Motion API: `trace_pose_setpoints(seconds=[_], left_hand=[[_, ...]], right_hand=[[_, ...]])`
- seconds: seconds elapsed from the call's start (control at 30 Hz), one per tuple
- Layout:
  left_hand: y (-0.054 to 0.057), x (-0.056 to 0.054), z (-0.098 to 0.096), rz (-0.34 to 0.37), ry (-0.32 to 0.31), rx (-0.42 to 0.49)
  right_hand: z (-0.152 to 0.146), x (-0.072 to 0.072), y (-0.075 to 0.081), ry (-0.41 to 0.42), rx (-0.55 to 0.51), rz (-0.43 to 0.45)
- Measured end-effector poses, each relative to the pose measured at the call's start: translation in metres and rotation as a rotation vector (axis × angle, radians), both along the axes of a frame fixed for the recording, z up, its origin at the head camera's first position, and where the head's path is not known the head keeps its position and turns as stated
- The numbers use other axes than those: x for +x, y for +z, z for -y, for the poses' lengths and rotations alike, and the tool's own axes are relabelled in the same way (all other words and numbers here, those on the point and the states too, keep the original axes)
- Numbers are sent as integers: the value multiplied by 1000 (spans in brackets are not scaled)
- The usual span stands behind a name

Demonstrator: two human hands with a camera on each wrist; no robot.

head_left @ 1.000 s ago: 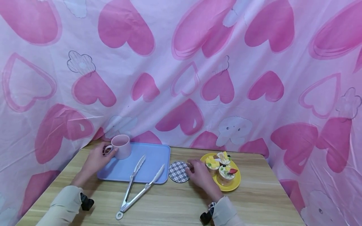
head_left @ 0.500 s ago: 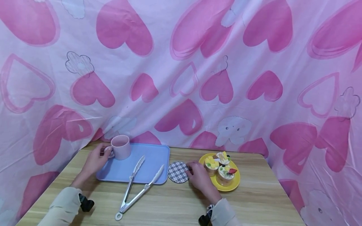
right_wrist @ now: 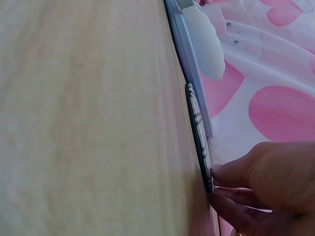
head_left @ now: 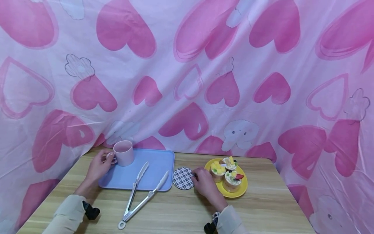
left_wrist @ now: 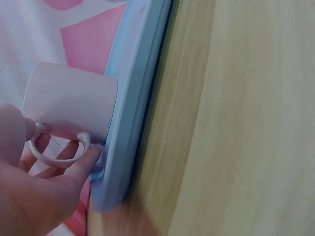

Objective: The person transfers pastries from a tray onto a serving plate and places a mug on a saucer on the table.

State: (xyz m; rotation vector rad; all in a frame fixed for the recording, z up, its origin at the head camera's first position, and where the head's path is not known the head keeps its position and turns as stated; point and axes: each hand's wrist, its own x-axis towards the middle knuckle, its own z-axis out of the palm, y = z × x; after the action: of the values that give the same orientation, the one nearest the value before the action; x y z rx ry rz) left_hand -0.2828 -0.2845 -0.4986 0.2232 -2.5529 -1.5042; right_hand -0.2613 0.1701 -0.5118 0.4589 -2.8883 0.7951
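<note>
A pink mug (head_left: 124, 154) stands upright at the left end of a blue tray (head_left: 155, 177). My left hand (head_left: 100, 165) holds its handle (left_wrist: 59, 161), the thumb on one side and fingers around the other. A round coaster (head_left: 181, 178) with a black-and-white check lies on the table just right of the tray. With thumb and fingertips my right hand (head_left: 206, 184) pinches the coaster's right edge; the left wrist view does not show it. Silver tongs (head_left: 131, 208) lie spread, their tips over the tray's front edge.
Right of my right hand sits a yellow plate (head_left: 243, 191) with three dessert cups (head_left: 232, 182) topped with fruit. The wooden table (head_left: 263, 214) ends against a pink heart-patterned cloth (head_left: 181, 81) behind and at both sides.
My left fingers have shifted back a little from the mug's side to the outer part of its handle. The right hand stays at the coaster's edge; the head view drifts slightly.
</note>
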Motion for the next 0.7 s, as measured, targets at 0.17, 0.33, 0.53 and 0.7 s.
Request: trace_pose_setpoints(seconds=[0.17,0.33,0.53,0.7], left_hand=[[-2,0,-4,6,56,131],[-2,1,-7,30,98,196],[-1,3,-10,12,116,223],[-1,4,-11,7,122,204]], right_hand=[[0,0,-1,-3,-9,3],[0,1,0,9,-14,-4],[0,1,1,16,-9,-4],[-1,0,0,16,-6,-9]])
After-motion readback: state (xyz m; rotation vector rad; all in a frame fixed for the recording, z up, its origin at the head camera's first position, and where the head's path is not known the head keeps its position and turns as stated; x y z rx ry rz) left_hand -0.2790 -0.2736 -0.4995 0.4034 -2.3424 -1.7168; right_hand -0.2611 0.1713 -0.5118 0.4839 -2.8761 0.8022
